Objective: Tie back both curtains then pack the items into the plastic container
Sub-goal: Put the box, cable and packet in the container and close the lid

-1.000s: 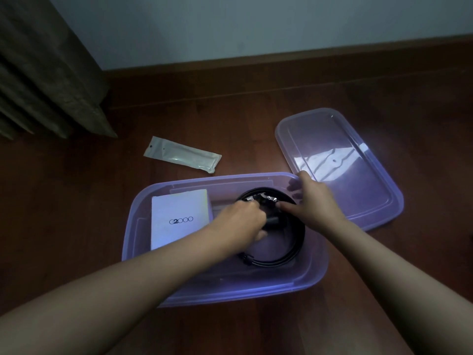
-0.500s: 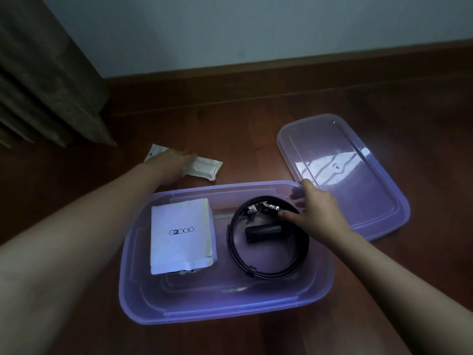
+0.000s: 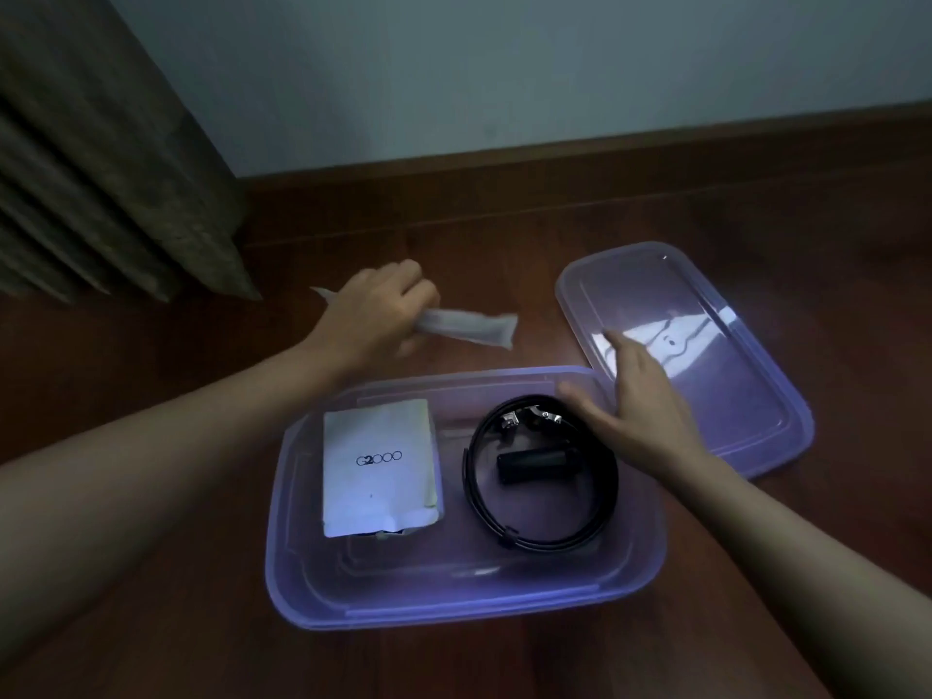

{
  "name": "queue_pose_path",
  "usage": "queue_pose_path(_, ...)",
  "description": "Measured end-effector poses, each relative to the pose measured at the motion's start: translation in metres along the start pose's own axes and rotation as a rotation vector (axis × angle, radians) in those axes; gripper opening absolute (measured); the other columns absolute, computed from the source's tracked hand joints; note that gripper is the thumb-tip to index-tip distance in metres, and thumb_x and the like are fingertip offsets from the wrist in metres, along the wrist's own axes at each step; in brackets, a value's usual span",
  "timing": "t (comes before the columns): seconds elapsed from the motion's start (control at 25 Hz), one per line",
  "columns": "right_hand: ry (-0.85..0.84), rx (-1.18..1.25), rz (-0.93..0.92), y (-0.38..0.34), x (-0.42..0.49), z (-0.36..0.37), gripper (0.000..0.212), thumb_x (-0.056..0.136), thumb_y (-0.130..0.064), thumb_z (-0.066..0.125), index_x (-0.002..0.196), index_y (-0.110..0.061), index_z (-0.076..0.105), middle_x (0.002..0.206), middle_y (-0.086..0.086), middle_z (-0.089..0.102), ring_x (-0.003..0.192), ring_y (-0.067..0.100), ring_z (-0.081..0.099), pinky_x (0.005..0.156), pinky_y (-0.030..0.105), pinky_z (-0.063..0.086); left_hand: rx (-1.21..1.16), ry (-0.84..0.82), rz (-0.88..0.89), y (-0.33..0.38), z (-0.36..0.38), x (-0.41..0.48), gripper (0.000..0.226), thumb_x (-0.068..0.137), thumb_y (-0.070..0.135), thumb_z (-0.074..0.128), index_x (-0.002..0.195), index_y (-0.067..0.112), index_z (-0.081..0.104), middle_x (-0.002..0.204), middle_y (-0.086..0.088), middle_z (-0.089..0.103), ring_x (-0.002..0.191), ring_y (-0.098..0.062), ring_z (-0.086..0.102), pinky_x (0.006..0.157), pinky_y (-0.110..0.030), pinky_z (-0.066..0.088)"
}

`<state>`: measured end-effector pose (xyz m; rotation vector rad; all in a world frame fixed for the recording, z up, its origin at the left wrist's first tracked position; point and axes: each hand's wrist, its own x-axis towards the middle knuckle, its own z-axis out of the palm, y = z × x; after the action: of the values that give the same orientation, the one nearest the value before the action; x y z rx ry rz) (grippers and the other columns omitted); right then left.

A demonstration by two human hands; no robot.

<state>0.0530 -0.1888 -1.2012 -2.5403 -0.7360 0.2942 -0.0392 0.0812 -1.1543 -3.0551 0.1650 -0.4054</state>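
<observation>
Packet point(image 3: 381, 466), G2000 label, in container point(image 3: 454, 605); left hand point(image 3: 375, 315) tight around pouch point(image 3: 474, 327), right hand point(image 3: 640, 396) outspread

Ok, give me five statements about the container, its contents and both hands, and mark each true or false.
1. The left hand grips a white packet. True.
2. The lid is closed on the plastic container. False: it lies on the floor to the container's right, and the container is open.
3. A coiled black belt lies in the container with a black cylinder inside the coil. True.
4. The white G2000 pouch lies on the floor outside the container. False: it is inside, in the left part.
5. The right hand holds the belt. False: its fingers are straight and hold nothing, at the container's far right corner.
</observation>
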Motion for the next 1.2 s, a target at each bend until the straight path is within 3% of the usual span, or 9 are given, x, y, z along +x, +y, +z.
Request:
queue_pose_path(0.12,0.175,0.295,0.008,-0.026,0.007,-0.017,0.045,0.095,-0.045,0.04,0.117,-0.009,0.056,0.118,0.013,0.062,0.106,0.027,0.059,0.085,0.028,0.043,-0.097,0.135,0.146,0.024,-0.028,-0.011,0.012,0.08,0.017,0.065,0.079,0.007,0.06,0.076,-0.011,0.056,0.059,-0.025,0.052,0.054,-0.032,0.038)
queue_pose_path(0.24,-0.361,0.969,0.227,-0.063,-0.013,-0.026,0.039,0.095,-0.044,0.039,0.107,-0.014,0.06,0.1,0.01,0.068,0.072,0.016,0.067,0.066,0.024,0.053,-0.093,0.3,0.236,0.042,-0.037,-0.023,0.012,0.091,0.012,0.053,0.079,0.01,0.056,0.072,-0.01,0.057,0.06,-0.025,0.053,0.058,-0.035,0.038)
queue_pose_path(0.32,-0.687,1.039,0.256,-0.075,-0.025,-0.023,0.034,0.09,-0.038,0.049,0.113,-0.016,0.06,0.09,0.002,0.068,0.071,0.009,0.064,0.065,0.021,0.052,-0.067,0.338,0.313,0.049,-0.035,-0.028,0.017,0.094,0.009,0.043,0.08,0.012,0.052,0.071,-0.008,0.057,0.06,-0.025,0.055,0.062,-0.035,0.038)
queue_pose_path(0.48,-0.747,1.118,0.207,-0.069,-0.038,-0.011,0.046,0.087,-0.003,0.059,0.128,-0.021,0.051,0.078,-0.003,0.065,0.071,0.01,0.065,0.066,0.026,0.055,-0.012,0.21,0.176,0.06,-0.02,-0.035,0.02,0.082,0.003,0.046,0.095,0.017,0.048,0.088,-0.006,0.061,0.084,-0.023,0.057,0.08,-0.036,0.035)
queue_pose_path(0.64,-0.599,0.871,0.127,-0.06,-0.059,0.001,0.075,0.087,-0.001,0.06,0.14,-0.041,0.024,0.084,0.005,0.06,0.072,0.011,0.061,0.062,0.026,0.053,-0.386,-0.029,-0.232,0.055,-0.019,-0.058,0.062,0.071,-0.003,0.055,0.131,0.01,0.044,0.138,-0.012,0.043,0.126,-0.027,0.042,0.101,-0.027,0.029)
queue_pose_path(0.76,-0.584,0.7,0.028,-0.055,-0.075,0.012,0.076,0.091,-0.003,0.054,0.145,-0.042,0.016,0.093,0.02,0.056,0.073,0.014,0.056,0.072,0.033,0.055,-0.452,-0.14,-0.275,0.054,-0.016,-0.091,0.06,0.086,0.036,0.043,0.142,0.013,0.036,0.154,-0.005,0.024,0.138,-0.021,0.031,0.105,-0.028,0.03)
queue_pose_path(0.92,-0.656,0.562,-0.01,-0.057,-0.074,0.023,0.071,0.094,-0.006,0.05,0.147,-0.036,0.012,0.069,-0.013,0.045,0.048,-0.001,0.04,0.058,0.014,0.04,-0.254,-0.575,-0.249,0.063,0.003,-0.12,0.089,0.077,0.077,0.017,0.144,0.028,-0.015,0.147,0.01,-0.027,0.14,-0.014,-0.023,0.116,-0.041,-0.006)
queue_pose_path(1.04,-0.672,0.441,-0.033,-0.058,-0.068,0.033,0.074,0.094,-0.012,0.052,0.149,-0.029,0.007,0.073,-0.014,0.039,0.048,-0.002,0.041,0.058,0.01,0.038,-0.224,-0.633,-0.277,0.067,0.011,-0.121,0.084,0.073,0.077,0.004,0.136,0.03,-0.025,0.146,0.009,-0.031,0.137,-0.016,-0.031,0.114,-0.048,-0.014)
queue_pose_path(1.2,-0.615,0.196,-0.125,-0.063,-0.062,0.041,0.076,0.094,-0.024,0.052,0.15,-0.022,0.001,0.116,0.006,0.052,0.083,0.012,0.053,0.075,0.02,0.039,-0.209,-0.604,-0.265,0.073,0.013,-0.116,0.084,0.071,0.076,-0.001,0.136,0.028,-0.026,0.146,0.008,-0.033,0.138,-0.016,-0.031,0.111,-0.045,-0.018)
